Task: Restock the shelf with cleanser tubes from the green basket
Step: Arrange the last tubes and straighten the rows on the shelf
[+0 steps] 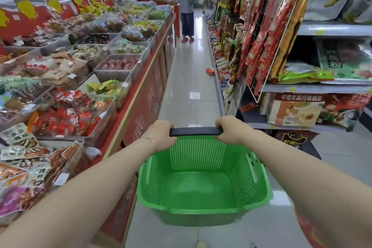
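Note:
A green perforated plastic basket (203, 210) hangs in front of me above the aisle floor, and nothing shows inside it. Its black handle bar (196, 131) runs across the top. My left hand (162, 135) grips the bar's left end, with a thin bracelet at the wrist. My right hand (231, 129) grips the bar's right end. No cleanser tubes are in view.
A long red counter (145, 98) with clear bins of wrapped snacks lines the left. Shelves (314, 87) and a wire rack (261, 50) of hanging packets line the right. A person (187, 6) stands far down the tiled aisle. A red packet (210, 71) lies on the floor.

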`<act>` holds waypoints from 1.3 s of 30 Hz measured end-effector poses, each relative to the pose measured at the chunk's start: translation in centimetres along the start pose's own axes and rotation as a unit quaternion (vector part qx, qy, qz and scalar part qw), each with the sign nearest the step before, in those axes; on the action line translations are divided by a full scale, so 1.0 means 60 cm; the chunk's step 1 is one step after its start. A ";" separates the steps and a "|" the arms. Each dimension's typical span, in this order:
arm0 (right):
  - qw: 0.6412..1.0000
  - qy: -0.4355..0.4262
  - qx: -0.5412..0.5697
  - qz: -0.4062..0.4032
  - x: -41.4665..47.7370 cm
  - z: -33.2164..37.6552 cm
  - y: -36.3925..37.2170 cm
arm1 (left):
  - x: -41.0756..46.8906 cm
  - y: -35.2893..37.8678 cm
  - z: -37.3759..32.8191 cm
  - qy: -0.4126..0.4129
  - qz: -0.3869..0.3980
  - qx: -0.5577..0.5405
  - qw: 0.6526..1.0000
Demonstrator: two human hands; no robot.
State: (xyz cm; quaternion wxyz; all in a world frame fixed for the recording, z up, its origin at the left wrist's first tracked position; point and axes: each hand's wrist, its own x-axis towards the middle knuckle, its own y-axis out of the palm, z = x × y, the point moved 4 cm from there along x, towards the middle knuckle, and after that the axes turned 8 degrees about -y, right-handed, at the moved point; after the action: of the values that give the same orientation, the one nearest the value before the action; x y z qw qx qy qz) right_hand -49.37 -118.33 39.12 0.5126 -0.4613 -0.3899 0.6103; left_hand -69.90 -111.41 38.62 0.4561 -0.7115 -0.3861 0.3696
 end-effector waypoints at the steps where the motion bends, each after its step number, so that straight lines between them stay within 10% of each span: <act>1: 1.000 -0.005 -0.002 0.010 0.031 -0.016 -0.007 | 0.033 -0.003 -0.003 -0.004 0.006 0.001 1.000; 39: 0.999 0.049 -0.013 0.007 0.980 -0.372 -0.084 | 1.056 -0.048 0.111 0.015 0.067 0.041 0.997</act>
State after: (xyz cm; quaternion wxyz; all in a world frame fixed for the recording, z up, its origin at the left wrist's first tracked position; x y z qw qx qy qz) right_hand -29.44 -59.47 28.25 0.5210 -0.5002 -0.3691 0.5849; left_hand -49.22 -51.99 28.22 0.4650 -0.7221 -0.3147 0.4042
